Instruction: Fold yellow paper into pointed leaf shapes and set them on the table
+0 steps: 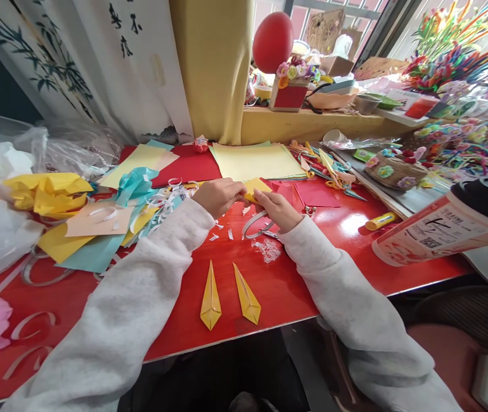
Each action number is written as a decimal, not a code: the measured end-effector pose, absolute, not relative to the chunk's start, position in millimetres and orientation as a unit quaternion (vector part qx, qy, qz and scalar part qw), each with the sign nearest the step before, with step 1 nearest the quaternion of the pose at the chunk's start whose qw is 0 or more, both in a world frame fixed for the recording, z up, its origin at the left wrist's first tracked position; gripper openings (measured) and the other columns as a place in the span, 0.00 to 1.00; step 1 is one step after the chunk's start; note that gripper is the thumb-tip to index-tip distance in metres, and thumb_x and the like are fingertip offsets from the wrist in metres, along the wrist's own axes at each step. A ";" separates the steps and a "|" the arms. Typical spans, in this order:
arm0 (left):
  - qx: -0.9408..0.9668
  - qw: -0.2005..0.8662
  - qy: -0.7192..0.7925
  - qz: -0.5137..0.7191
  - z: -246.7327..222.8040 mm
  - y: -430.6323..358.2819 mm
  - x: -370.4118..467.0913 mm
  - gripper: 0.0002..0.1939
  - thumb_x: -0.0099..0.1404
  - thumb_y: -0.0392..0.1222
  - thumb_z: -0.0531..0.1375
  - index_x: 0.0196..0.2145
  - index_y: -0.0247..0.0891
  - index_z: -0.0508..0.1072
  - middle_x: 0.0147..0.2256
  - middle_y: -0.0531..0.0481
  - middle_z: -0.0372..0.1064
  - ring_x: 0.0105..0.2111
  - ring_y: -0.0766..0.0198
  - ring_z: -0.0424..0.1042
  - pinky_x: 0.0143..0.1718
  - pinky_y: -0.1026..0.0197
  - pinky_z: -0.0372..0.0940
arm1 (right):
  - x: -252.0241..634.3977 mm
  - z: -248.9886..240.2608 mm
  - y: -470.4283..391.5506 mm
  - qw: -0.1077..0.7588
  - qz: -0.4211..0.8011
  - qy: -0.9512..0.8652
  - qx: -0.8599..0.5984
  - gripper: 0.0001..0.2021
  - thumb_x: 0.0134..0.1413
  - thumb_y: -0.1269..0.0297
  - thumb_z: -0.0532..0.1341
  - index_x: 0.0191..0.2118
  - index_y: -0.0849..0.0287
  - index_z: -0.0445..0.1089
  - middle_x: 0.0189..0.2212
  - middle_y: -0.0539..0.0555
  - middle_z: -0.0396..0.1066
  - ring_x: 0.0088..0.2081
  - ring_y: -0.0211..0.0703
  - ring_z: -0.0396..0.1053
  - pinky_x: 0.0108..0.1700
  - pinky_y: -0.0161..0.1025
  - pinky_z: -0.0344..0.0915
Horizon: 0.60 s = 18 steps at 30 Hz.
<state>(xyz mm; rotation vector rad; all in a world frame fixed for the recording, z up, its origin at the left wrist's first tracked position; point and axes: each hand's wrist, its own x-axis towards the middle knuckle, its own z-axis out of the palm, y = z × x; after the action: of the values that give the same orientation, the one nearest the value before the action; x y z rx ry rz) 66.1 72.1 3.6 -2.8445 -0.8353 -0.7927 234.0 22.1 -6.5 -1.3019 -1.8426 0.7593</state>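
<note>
Between my two hands, over the middle of the red table, is a small piece of yellow paper. My left hand pinches its left side with the fingers closed. On its lower right edge, my right hand grips it between thumb and fingers. Just below the right hand, a curled paper strip lies beside scissors, partly hidden by that hand. Nearer the table's front edge are two folded yellow paper shapes, a left one and a right one, both long and pointed away from me.
Colored paper sheets lie at the back of the red table. Crumpled paper and scraps crowd the left. A paper cup with a black lid stands at the right, near a glue stick. Pink paper lies behind my right hand.
</note>
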 end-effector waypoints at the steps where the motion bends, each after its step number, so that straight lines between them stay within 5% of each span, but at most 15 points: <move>1: -0.922 0.021 -0.283 -0.263 2.8 72.1 66.6 0.11 0.60 0.42 0.49 0.34 0.37 0.68 0.31 0.47 0.69 0.31 0.66 0.66 0.33 0.65 0.59 | 234.9 -5.4 21.7 0.361 0.293 -0.728 -0.503 0.23 0.52 0.50 0.44 0.29 0.64 0.66 0.18 0.48 0.54 0.21 0.31 0.51 0.24 0.31 0.52; 12: -0.848 -0.208 -0.390 -0.292 7.3 61.5 80.2 0.07 0.52 0.40 0.56 0.29 0.37 0.72 0.21 0.53 0.69 0.22 0.69 0.65 0.25 0.67 0.57 | 245.2 -6.3 24.9 0.285 0.151 -0.786 -0.527 0.13 0.50 0.58 0.52 0.27 0.61 0.69 0.19 0.49 0.62 0.21 0.31 0.54 0.24 0.31 0.51; 18: -0.839 -0.195 -0.414 -0.293 8.3 62.3 82.3 0.07 0.50 0.43 0.58 0.25 0.38 0.72 0.21 0.53 0.69 0.22 0.69 0.63 0.25 0.65 0.56 | 244.9 -4.6 24.2 0.265 0.095 -0.791 -0.544 0.12 0.49 0.58 0.53 0.28 0.59 0.69 0.23 0.51 0.67 0.22 0.33 0.58 0.23 0.32 0.50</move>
<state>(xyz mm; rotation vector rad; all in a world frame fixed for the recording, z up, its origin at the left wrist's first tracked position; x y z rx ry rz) 82.3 62.3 8.3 -3.0241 -1.4922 -1.0571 244.9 24.2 -4.6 -1.4692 -2.1364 0.2575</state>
